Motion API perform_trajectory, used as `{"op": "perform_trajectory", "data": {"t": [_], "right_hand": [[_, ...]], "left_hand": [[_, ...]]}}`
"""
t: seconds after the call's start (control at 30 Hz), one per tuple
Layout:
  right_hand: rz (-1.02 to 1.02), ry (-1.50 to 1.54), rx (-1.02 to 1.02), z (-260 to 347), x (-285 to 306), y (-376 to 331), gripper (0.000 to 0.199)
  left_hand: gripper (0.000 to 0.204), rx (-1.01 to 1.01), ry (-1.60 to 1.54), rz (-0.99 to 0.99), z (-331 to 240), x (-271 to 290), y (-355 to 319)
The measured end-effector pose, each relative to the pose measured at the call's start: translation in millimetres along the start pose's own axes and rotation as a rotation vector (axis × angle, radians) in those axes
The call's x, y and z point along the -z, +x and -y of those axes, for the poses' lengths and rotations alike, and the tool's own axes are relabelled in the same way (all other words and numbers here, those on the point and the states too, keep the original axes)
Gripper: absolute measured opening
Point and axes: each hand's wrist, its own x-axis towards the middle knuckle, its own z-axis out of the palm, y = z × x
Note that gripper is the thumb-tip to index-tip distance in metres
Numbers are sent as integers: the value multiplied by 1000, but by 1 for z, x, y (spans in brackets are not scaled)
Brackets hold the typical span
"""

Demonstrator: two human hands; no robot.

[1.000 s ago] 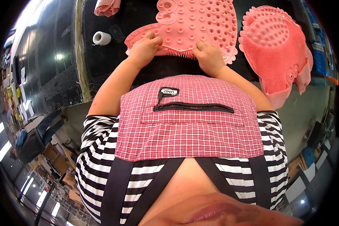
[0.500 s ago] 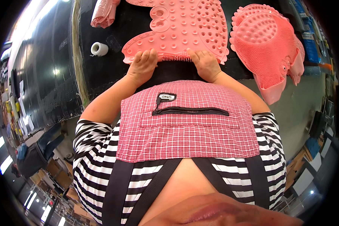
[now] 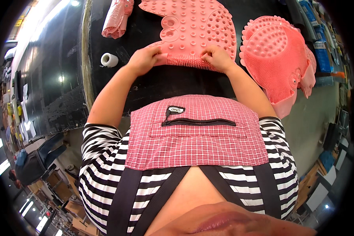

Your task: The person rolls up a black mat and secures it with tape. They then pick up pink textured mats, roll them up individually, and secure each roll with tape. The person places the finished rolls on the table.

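Note:
A pink rubbery mat (image 3: 190,27) lies on the black table in front of me, its suction-cup side facing up. Along its near edge a strip is turned up, showing a row of short bristles. My left hand (image 3: 143,61) is closed on the left end of this folded edge. At the right part of the same edge my right hand (image 3: 217,58) pinches the mat between thumb and curled fingers. The mat's far end runs out of view.
More pink bristled mats (image 3: 271,63) lie in a pile on the right, overhanging the table's edge. A rolled pink bundle in shiny clear wrap (image 3: 117,19) and a small white roll (image 3: 109,60) lie to the left. A yellowish strip (image 3: 85,59) crosses the black table (image 3: 55,82) farther left.
Both hands have closed on the near edge and folded it up, so more bristles show. The mat's left near corner has been drawn in.

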Motion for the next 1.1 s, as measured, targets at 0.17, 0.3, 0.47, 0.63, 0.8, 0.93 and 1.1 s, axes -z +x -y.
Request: {"op": "perform_trajectory", "data": {"t": [0.17, 0.3, 0.47, 0.63, 0.8, 0.93, 1.1], "right_hand": [[-169, -54, 231, -2, 5, 11, 27], [-276, -409, 496, -12, -15, -15, 32], [-350, -463, 403, 20, -27, -47, 31], [-341, -362, 286, 4, -30, -32, 33], [-122, -140, 154, -8, -1, -2, 31], [57, -97, -95, -1, 17, 17, 29], [-412, -439, 349, 8, 9, 18, 22]], "left_hand": [[26, 32, -92, 181, 22, 16, 42], [23, 80, -17, 214, 9, 16, 42], [19, 16, 116, -43, 6, -8, 20], [16, -132, 557, -710, -18, -44, -2], [8, -213, 363, -683, 6, -43, 19], [27, 36, 363, -366, -4, -12, 56], [46, 146, 368, -1, 21, -2, 102]]}}
